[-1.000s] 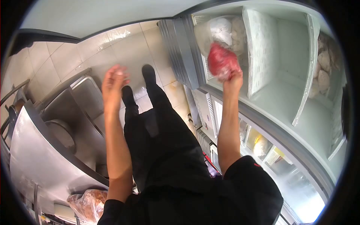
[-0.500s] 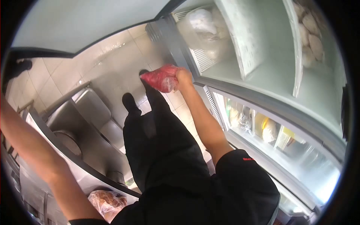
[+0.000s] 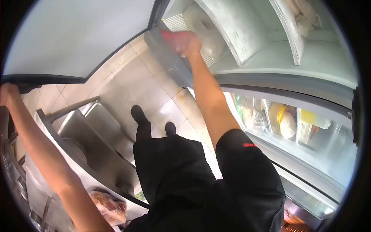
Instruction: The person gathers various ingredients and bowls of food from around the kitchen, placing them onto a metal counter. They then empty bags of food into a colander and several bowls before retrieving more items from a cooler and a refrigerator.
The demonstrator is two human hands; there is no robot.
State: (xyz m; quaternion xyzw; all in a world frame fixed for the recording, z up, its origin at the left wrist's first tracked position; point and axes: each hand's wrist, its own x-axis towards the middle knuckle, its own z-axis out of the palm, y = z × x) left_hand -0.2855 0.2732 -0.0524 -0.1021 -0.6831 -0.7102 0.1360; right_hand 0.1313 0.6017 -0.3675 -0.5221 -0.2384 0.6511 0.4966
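Observation:
My right hand (image 3: 192, 45) grips a red plastic bag (image 3: 178, 39), blurred by motion, at the opening of the upper freezer compartment (image 3: 266, 46). The bag is above the compartment's front ledge; whether it touches anything inside cannot be made out. At the far left, my left hand (image 3: 9, 94) is closed at the edge of the open freezer door (image 3: 85, 38), with its fingertips hidden. Inside the compartment, clear bags (image 3: 211, 42) with whitish contents lie on a white rack, left of an upright divider (image 3: 228, 33).
A lower compartment holds bagged food (image 3: 286, 123) and a yellow container (image 3: 312, 118). To the left stands a stainless steel counter (image 3: 92, 154) with basins. A clear bag of brownish food (image 3: 110, 207) lies near my left elbow. Tiled floor (image 3: 162, 92) is below.
My right hand has carried the red bag up from over the floor to the freezer opening. My left hand has come into view at the door's edge. My feet and viewpoint have shifted.

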